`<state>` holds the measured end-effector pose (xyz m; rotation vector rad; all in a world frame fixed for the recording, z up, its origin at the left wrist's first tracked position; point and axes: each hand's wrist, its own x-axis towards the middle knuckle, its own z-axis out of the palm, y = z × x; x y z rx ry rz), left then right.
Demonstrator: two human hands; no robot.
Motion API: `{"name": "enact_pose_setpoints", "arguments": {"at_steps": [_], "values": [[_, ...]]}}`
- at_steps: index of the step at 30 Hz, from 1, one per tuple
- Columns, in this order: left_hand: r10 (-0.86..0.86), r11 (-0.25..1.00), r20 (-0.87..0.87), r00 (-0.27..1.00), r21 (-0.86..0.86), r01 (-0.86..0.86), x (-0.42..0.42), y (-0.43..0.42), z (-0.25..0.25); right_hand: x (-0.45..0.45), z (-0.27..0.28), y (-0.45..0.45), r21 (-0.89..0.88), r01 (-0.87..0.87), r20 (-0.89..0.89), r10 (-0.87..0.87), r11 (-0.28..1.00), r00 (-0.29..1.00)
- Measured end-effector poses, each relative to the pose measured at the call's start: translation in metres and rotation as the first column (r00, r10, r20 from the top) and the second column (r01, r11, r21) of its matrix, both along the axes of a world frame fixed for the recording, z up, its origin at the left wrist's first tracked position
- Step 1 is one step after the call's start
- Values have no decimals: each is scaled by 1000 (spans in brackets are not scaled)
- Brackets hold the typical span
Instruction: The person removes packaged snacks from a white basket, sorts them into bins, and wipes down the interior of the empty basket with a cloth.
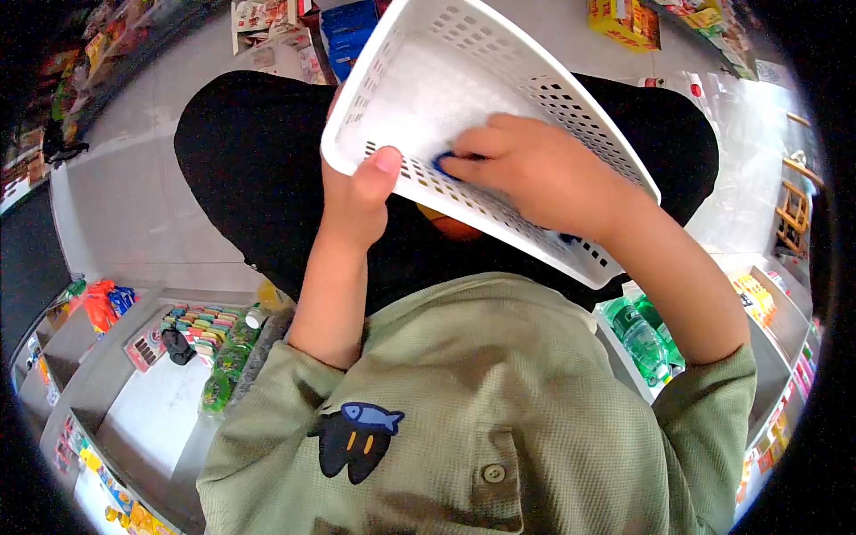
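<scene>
A white plastic basket (428, 80) with perforated sides is tilted above my lap. My left hand (361, 192) grips its near left rim, thumb over the edge and the other fingers hidden behind the wall. Inside the basket, my right hand (526, 169) has its fingers bent together on a dark blue item (443, 164), mostly hidden, against the near wall. Another small dark item shows near the basket's right end, under my right wrist.
Shelves with green bottles (640, 339) stand at the right. On the left, a shelf (147, 419) holds colourful packs and green bottles. Beyond my knees lie a blue package (348, 36) and a yellow box (624, 22) on the floor.
</scene>
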<state>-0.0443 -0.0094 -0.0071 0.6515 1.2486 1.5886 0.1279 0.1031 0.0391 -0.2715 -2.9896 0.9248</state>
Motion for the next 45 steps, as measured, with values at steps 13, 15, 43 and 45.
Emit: {"name": "enact_pose_setpoints", "arguments": {"at_steps": [13,15,43,45], "values": [[0,993,0,1000,-121,0,-2,-3,13,58,52,-14,79,156,317,-173,985,933],[14,996,-2,1000,-86,-14,-2,-7,10,66,63,-12,3,305,169,-301,952,938],[41,997,160,986,-66,-30,64,44,12,66,15,-5,567,72,123,-171,820,978],[33,998,291,956,-58,-17,69,45,3,68,13,-10,584,56,139,-167,810,976]]}}
